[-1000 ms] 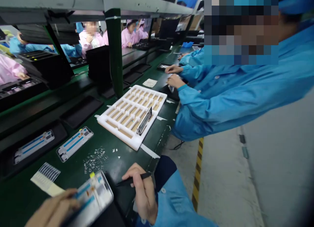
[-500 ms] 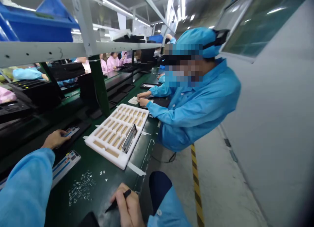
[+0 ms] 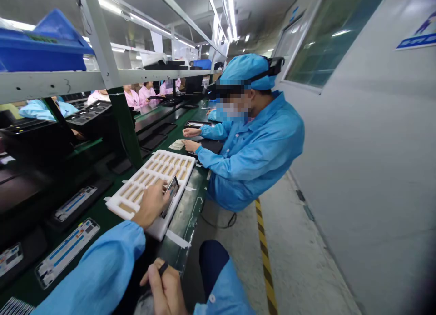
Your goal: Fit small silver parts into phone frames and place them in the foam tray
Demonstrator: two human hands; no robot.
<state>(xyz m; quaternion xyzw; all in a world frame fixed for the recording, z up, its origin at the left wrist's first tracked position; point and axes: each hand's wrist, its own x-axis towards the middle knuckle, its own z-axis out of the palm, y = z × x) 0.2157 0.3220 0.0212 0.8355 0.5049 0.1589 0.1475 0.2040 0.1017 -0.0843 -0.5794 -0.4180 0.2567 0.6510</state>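
Left hand half-closed on the phone, long axis slanting upper right; right hand pinching a black pen.

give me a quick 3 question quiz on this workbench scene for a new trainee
1. Which hand holds the black pen-shaped tool?
2. True or false: the left hand is over the white foam tray.
3. Fill in the gap: the floor stripe beside the bench is yellow and ____.

Key: 1. the right hand; 2. true; 3. black.
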